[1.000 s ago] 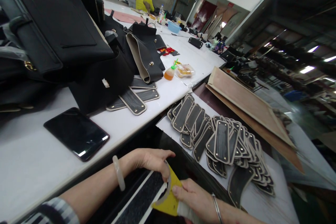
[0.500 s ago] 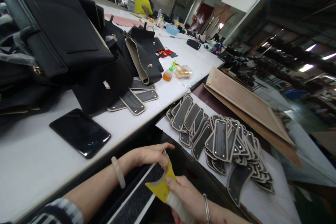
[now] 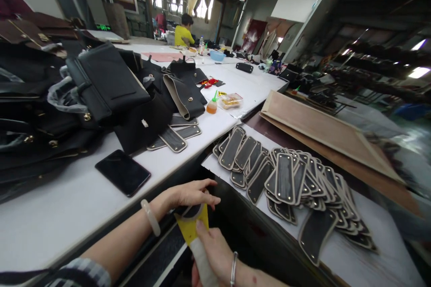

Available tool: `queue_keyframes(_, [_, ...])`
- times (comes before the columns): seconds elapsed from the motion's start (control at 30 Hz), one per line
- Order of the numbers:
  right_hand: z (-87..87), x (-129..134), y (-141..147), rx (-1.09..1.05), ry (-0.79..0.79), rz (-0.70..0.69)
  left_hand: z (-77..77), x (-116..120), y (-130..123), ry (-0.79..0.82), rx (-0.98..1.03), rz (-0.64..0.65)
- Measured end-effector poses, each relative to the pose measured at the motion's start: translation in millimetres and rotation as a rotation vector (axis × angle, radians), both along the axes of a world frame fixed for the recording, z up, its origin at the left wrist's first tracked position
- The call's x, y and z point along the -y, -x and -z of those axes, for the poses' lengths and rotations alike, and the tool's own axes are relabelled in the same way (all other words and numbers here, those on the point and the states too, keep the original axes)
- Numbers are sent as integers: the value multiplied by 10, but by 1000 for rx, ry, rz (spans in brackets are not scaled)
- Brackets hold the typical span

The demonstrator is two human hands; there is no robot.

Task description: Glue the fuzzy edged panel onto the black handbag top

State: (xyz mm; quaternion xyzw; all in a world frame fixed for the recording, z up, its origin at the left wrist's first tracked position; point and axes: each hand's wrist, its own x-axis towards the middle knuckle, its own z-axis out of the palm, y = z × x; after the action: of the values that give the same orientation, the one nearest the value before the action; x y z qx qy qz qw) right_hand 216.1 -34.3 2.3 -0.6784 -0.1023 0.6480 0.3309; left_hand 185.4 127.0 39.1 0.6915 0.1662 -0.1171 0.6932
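My right hand (image 3: 215, 247) is wrapped round a yellow piece (image 3: 191, 229) with a pale cloth-like lower part, thumb on its face. Just above the curved top edge of that piece is my left hand (image 3: 193, 193), palm down, fingers stretched out and apart, a pale bangle on its wrist. Beneath both hands runs a dark strip (image 3: 158, 258) with light edges. To the right, many dark tabs (image 3: 285, 178) with pale borders and small studs lie heaped on a white surface. A few similar tabs (image 3: 173, 139) rest beside the black bags.
Black bags (image 3: 107, 83) are piled at the left behind a black tablet (image 3: 123, 172) on the white table (image 3: 50, 228). A glue bottle (image 3: 212, 106) and a plastic food box (image 3: 230, 100) stand farther back. Brown boards (image 3: 323, 136) lie behind the tabs. A person in yellow (image 3: 183, 35) sits far off.
The camera view has shifted, showing more bags at the left. My left fingers have come off the yellow piece and spread. My right hand has moved left with it.
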Motion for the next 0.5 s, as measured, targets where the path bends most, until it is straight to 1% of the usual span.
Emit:
queue_keyframes(0.1, [41,87,52,17,-64,-19,-47,34,69,-22,-4,-64])
queue_keyframes(0.17, [54,241,37,53,-180,-37,-58,57,148,-11,-14,-122])
queue_keyframes(0.23, [51,434,-27,74,-281,-17,-49,84,253,27,-25,-182])
queue_keyframes(0.27, [44,520,-79,65,-302,23,-35,101,309,53,-26,-209])
queue_keyframes(0.3, [36,582,-141,62,-313,91,-14,119,365,80,-24,-233])
queue_keyframes(0.37, [30,609,-278,82,-347,261,44,158,465,122,-15,-274])
queue_keyframes(0.43, [49,503,-400,129,-398,404,105,193,539,134,-8,-300])
queue_keyframes(0.5, [97,326,-474,172,-423,457,146,216,585,127,3,-315])
